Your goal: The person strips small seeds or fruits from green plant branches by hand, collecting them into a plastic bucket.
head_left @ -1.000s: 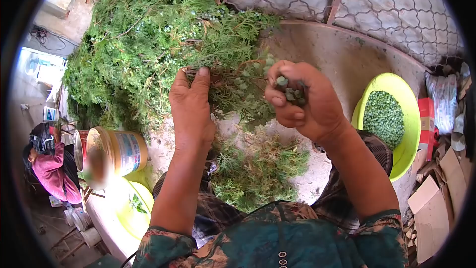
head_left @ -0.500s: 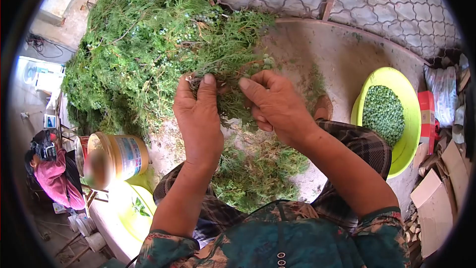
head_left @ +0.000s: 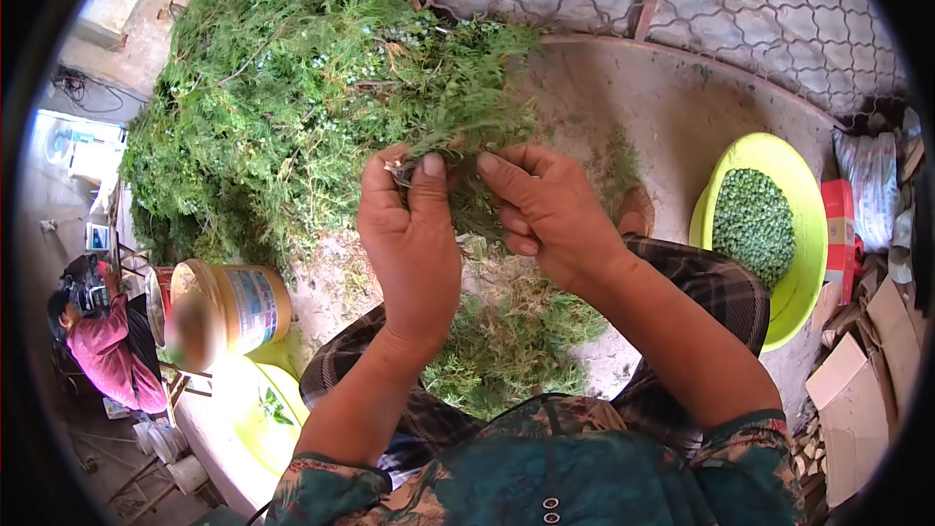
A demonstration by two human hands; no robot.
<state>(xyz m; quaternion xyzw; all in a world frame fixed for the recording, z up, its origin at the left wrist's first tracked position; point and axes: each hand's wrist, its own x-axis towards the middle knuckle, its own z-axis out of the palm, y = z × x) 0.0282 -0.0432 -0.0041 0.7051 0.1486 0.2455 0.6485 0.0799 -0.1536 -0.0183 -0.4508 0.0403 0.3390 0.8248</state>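
My left hand is closed, its thumb and fingers pinching the woody end of a green evergreen sprig. The sprig's scaly leaves fan out beyond both hands and blend into the pile behind. Close by on the right, my right hand has its fingers curled and its thumb bent against the forefinger at the sprig's edge. Whatever sits between those fingertips is hidden. A large heap of cut evergreen branches with pale blue-green cones lies ahead and to the left. Stripped greenery is scattered on the ground between my knees.
To the right stands a yellow-green basin holding many small green cones. Cardboard and a red box lie beyond it. On the left are a yellow bucket, another bright basin and a seated person. A metal lattice borders the far side.
My left hand has shifted slightly right, closer to my right hand, bringing the sprig with it. The pale cones that showed above my right fingers are out of sight. My right hand has barely moved.
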